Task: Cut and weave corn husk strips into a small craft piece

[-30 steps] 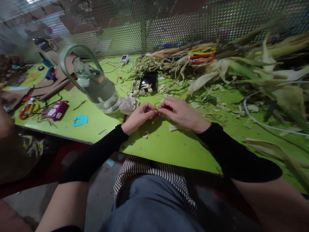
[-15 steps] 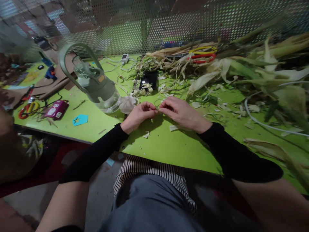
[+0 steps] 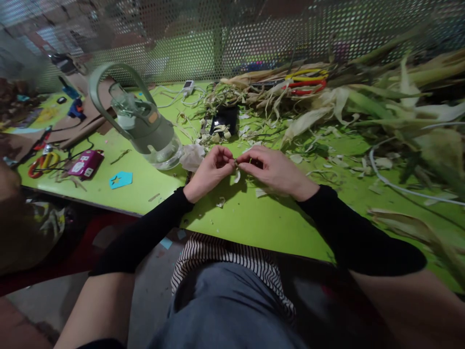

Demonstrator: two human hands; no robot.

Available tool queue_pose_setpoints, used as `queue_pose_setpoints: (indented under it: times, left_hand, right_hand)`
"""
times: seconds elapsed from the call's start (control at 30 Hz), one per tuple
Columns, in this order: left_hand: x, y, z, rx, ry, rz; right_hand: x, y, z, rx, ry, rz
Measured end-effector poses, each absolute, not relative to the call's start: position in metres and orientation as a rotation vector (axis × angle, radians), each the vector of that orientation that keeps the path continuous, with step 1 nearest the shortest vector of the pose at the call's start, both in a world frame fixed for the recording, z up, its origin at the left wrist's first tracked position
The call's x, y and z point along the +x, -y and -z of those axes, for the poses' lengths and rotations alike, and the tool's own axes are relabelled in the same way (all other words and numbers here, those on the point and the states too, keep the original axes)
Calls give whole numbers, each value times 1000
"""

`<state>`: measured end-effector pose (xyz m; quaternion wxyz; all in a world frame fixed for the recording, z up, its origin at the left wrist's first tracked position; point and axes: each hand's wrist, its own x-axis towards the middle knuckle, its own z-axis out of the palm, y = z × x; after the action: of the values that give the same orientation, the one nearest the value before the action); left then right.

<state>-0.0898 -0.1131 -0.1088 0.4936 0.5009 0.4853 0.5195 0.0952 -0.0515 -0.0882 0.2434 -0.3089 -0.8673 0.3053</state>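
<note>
Fingertips of my left hand (image 3: 214,169) and my right hand (image 3: 271,167) meet in a pinch just above the green table (image 3: 236,218). Between them is a small pale piece of corn husk (image 3: 237,176), hanging below the fingertips. The pinched part is mostly hidden, with a thin greenish bit showing. Beside my left wrist lies a crumpled whitish tissue (image 3: 192,156). Behind the hands, husk scraps lie over a black phone (image 3: 224,121).
A sage-green water bottle (image 3: 152,131) stands left of my hands. Long corn husks (image 3: 392,106) heap at the right, with red-and-yellow scissors handles (image 3: 307,85) among them. A white cable (image 3: 381,177) curves there. Farther left lie a purple box (image 3: 86,165) and a blue paper tag (image 3: 120,180).
The fingertips have shifted slightly, and the pale husk piece now hangs more visibly beneath them. The arms and the things on the table stay in place.
</note>
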Motion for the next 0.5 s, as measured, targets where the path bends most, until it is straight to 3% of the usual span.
queue_pose_setpoints:
  times: [0.2, 0.5]
  left_hand:
    - [-91, 111, 116, 1403, -1271, -1369]
    - [-88, 117, 119, 1655, -1339, -1369]
  right_hand:
    - [91, 56, 90, -941, 2333, -883]
    - [88, 60, 89, -1034, 2116, -1261]
